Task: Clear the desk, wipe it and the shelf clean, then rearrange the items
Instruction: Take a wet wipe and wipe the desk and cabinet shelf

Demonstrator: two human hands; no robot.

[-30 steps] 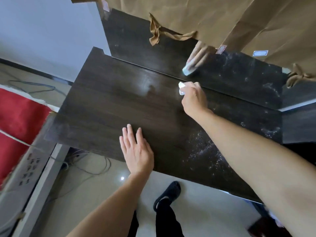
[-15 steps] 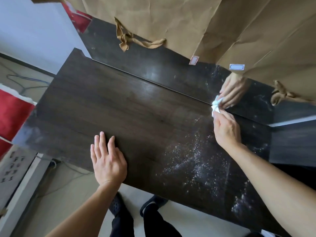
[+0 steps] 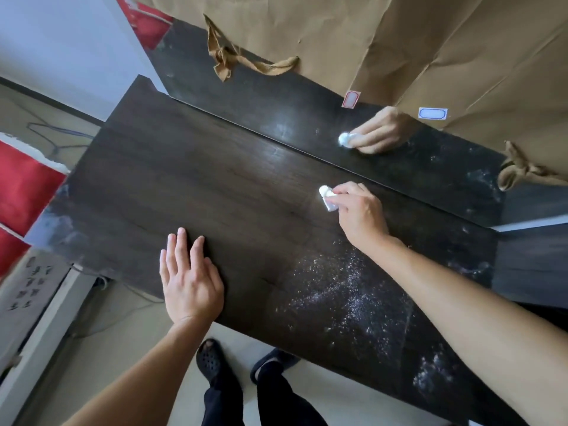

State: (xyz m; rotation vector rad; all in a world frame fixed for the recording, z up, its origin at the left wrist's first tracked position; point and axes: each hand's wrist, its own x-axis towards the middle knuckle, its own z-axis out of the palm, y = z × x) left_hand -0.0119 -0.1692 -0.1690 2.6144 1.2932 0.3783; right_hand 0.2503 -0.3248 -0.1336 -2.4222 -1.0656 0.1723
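Head view, looking down: brown paper (image 3: 430, 41) hangs across the far side, creased, with a knotted paper tie (image 3: 227, 59) dangling at its lower edge. Two small labels are stuck on it, a red-bordered label (image 3: 350, 99) and a blue-bordered label (image 3: 432, 113). Below the paper a glossy dark back panel (image 3: 261, 96) rises from the rear edge of the desk (image 3: 190, 179) and mirrors my wiping hand as a reflection (image 3: 378, 133). Off to my left are red cloth (image 3: 24, 182) and thin cables (image 3: 58, 136) on the floor. My black slippers (image 3: 212, 361) show below the near edge. Nothing stands on the desktop between my two hands.

My left hand (image 3: 190, 284) lies flat on the near part of the desk, fingers straight and slightly spread, holding nothing. My right hand (image 3: 359, 213) is further back, close to the rear panel, fingertips pinching a wad of white tissue (image 3: 327, 198) pressed onto the wood.

The desk is dark wood grain with a dull sheen. Its left and middle look clean, while white dust specks (image 3: 347, 290) are scattered over the right half, beneath and beyond my right forearm. More specks cling to the back panel on that side.
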